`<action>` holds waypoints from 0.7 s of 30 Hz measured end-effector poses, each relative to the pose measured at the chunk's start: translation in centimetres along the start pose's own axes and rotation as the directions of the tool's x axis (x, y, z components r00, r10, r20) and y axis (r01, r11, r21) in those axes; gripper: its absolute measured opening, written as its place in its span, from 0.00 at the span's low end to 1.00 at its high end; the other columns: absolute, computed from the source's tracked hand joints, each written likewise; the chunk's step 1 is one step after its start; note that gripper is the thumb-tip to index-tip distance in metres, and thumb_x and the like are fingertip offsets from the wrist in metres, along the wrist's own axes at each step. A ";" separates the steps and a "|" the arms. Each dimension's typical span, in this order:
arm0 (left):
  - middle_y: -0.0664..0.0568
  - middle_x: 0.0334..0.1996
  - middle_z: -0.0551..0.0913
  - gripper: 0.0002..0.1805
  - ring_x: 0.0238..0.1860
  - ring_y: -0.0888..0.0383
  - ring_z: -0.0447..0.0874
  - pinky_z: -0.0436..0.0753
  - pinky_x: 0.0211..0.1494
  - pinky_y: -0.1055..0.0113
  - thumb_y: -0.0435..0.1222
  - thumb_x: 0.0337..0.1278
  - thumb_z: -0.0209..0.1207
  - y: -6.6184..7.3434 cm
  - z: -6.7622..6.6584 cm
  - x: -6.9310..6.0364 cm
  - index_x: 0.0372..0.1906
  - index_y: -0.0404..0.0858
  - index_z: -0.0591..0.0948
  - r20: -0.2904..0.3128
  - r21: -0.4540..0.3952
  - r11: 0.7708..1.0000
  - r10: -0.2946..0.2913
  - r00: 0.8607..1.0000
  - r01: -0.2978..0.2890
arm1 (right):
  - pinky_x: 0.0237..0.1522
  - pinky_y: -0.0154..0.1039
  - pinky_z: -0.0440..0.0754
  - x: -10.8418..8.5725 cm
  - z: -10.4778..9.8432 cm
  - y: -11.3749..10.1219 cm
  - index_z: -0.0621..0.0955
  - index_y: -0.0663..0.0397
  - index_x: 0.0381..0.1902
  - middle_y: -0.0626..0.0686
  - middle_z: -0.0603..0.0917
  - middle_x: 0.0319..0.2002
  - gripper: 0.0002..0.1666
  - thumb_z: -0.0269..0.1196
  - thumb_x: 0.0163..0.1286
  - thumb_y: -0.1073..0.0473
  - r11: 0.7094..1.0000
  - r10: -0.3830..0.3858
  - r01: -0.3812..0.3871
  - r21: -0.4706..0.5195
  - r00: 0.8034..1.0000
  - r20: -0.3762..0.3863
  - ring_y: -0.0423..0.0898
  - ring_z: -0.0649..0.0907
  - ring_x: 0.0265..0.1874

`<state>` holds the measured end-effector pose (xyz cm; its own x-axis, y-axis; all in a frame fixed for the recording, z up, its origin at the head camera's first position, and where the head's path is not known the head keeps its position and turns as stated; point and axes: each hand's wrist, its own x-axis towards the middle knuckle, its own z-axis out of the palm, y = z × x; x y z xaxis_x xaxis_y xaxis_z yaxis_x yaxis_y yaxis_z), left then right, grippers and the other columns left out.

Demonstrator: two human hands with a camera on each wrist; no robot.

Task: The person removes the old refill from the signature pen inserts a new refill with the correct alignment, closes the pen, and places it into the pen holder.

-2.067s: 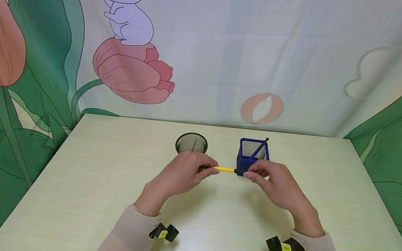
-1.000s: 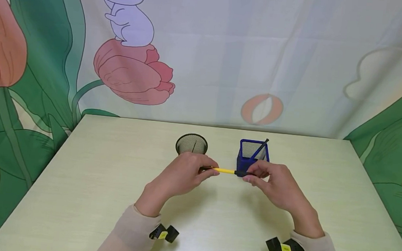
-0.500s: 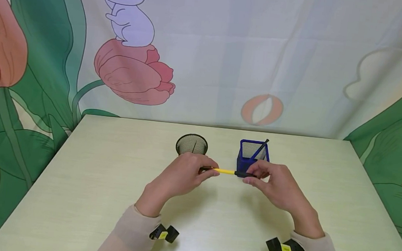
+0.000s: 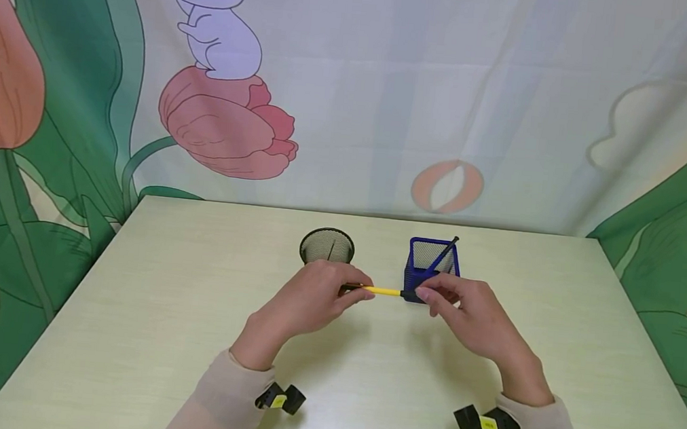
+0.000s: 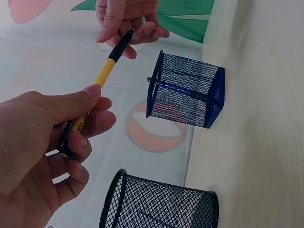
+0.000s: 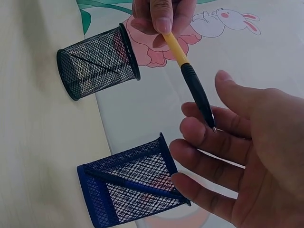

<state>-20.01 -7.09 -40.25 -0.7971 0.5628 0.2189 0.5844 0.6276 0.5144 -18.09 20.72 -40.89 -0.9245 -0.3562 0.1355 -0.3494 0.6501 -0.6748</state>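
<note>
A yellow and black pen [image 4: 384, 291] is held level above the table by my left hand [image 4: 312, 297], its thumb and fingers pinching one end. In the right wrist view the pen's black grip [image 6: 195, 88] points at my right hand [image 6: 251, 147], whose thumb stands apart from the pen. Its fingers are loosely bent at the metal tip; whether they touch it I cannot tell. Behind my right hand stands a blue square mesh holder [image 4: 414, 278] with a dark pen [image 5: 183, 90] leaning inside. A black round mesh holder [image 4: 319, 245] stands behind my left hand.
A thin dark object [image 6: 95, 64] lies inside the round holder. The pale wooden table [image 4: 188, 310] ends at the back against a printed curtain [image 4: 359, 107] with flowers and a white animal.
The right thumb has shifted up across the pen's black end, which showed between thumb and fingers half a second ago. The left hand keeps its pinch, and both holders stand where they were.
</note>
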 end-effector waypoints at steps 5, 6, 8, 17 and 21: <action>0.61 0.34 0.89 0.10 0.29 0.67 0.78 0.79 0.36 0.71 0.44 0.69 0.66 0.1 0.0 0.0 0.46 0.46 0.91 0.000 -0.005 1.000 0.003 1.000 -0.003 | 0.29 0.36 0.73 0.0 0.0 0.2 0.86 0.49 0.44 0.45 0.83 0.28 0.16 0.56 0.82 0.48 1.000 0.025 -0.025 0.006 1.000 0.014 0.43 0.77 0.27; 0.61 0.34 0.89 0.10 0.29 0.67 0.78 0.79 0.36 0.71 0.44 0.69 0.66 0.1 0.0 0.0 0.46 0.46 0.91 -0.001 -0.006 1.000 0.005 1.000 -0.005 | 0.28 0.36 0.72 0.0 0.0 0.2 0.86 0.49 0.41 0.46 0.83 0.28 0.17 0.56 0.82 0.48 0.999 0.032 -0.032 0.006 0.999 0.017 0.44 0.76 0.26; 0.62 0.34 0.89 0.10 0.29 0.67 0.78 0.79 0.36 0.71 0.44 0.69 0.66 0.1 0.0 0.0 0.46 0.46 0.91 -0.004 -0.007 1.000 0.010 1.000 -0.010 | 0.28 0.36 0.71 0.1 0.1 0.2 0.84 0.49 0.35 0.48 0.84 0.28 0.20 0.54 0.83 0.46 0.999 0.044 -0.045 0.003 0.999 0.020 0.44 0.74 0.25; 0.61 0.35 0.90 0.10 0.30 0.67 0.79 0.79 0.38 0.71 0.45 0.69 0.66 0.1 0.0 -0.1 0.47 0.46 0.91 -0.005 -0.001 1.000 0.015 1.000 -0.015 | 0.39 0.41 0.79 0.2 0.5 0.5 0.85 0.47 0.32 0.44 0.86 0.29 0.24 0.51 0.85 0.46 0.999 0.052 -0.052 -0.006 0.998 0.036 0.43 0.84 0.33; 0.61 0.36 0.90 0.10 0.31 0.67 0.79 0.80 0.38 0.70 0.45 0.69 0.66 0.1 0.0 -0.1 0.47 0.46 0.91 -0.008 -0.001 1.000 0.013 1.000 -0.013 | 0.41 0.42 0.80 0.2 0.5 0.5 0.85 0.47 0.31 0.44 0.86 0.29 0.25 0.50 0.85 0.46 0.998 0.056 -0.055 -0.015 0.998 0.044 0.42 0.84 0.34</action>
<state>-19.84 -7.07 -40.18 -0.7907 0.5666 0.2316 0.5943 0.6198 0.5125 -18.38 20.66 -41.61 -0.9350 -0.3485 0.0660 -0.3003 0.6788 -0.6701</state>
